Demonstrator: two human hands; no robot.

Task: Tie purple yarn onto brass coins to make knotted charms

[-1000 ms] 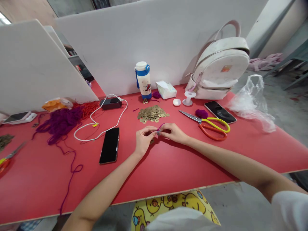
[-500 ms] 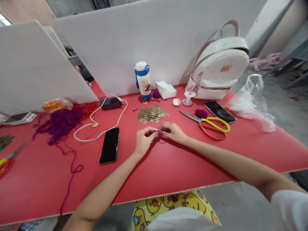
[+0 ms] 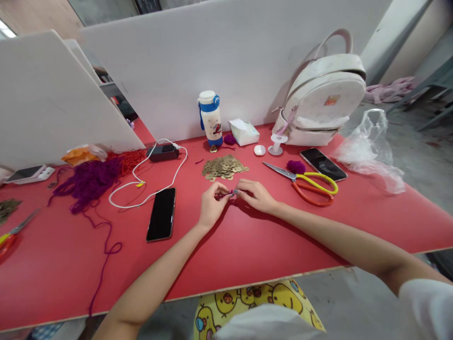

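Yarn [image 3: 231,191], a short purple bit, sits between my fingertips above the red table [image 3: 265,257], just on my side of a pile of brassy, coin-like discs [image 3: 224,167]. My left hand [image 3: 211,204] pinches it between thumb and finger; my right hand [image 3: 257,196] closes narrowly at the same spot, its fingertips meeting the left's, though I cannot tell how firmly it grips. Half a second ago a strand ran out across my right fingers and a loop hung below; neither shows now, so I judge the slack is drawn in or hidden. Beyond my right hand lie open scissors [image 3: 296,178]; a dark phone [image 3: 161,215] lies left of my left hand.
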